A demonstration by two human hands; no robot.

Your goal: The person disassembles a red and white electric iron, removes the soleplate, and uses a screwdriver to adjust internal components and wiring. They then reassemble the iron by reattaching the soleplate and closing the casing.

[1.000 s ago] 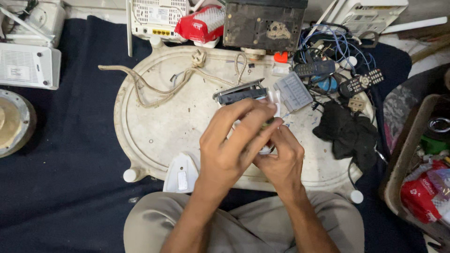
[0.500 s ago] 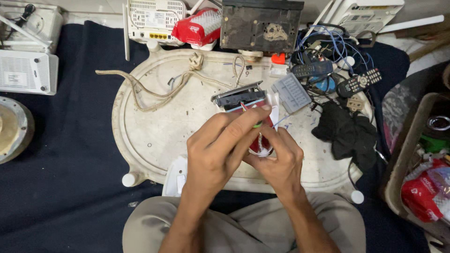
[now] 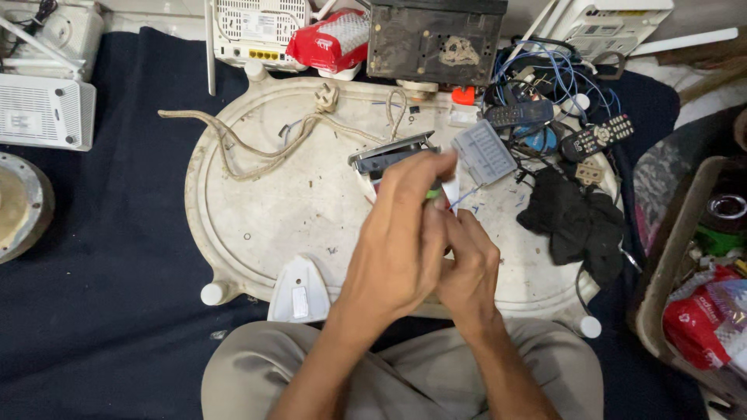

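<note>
My left hand (image 3: 401,237) and my right hand (image 3: 471,268) meet over the middle of a white oval tray (image 3: 257,225). Between their fingertips is a small wired part (image 3: 445,191) with green and white bits and a thin blue wire sticking out to the right. The left hand lies over the right and hides most of its fingers. Just behind the hands a flat dark grey device (image 3: 385,154) lies on the tray, with a grey ribbed plastic box (image 3: 484,152) next to it.
A beige cord with a plug (image 3: 268,144) loops across the tray's back left. A white iron-shaped cover (image 3: 299,289) sits at the front edge, a black cloth (image 3: 576,222) at the right. Remotes (image 3: 595,138), routers (image 3: 257,27), a black metal box (image 3: 436,39) and a basket (image 3: 685,257) surround it.
My left hand's fingers have curled down from a spread pose and now pinch at the small part. Both hands stay together at about the same place over the tray.
</note>
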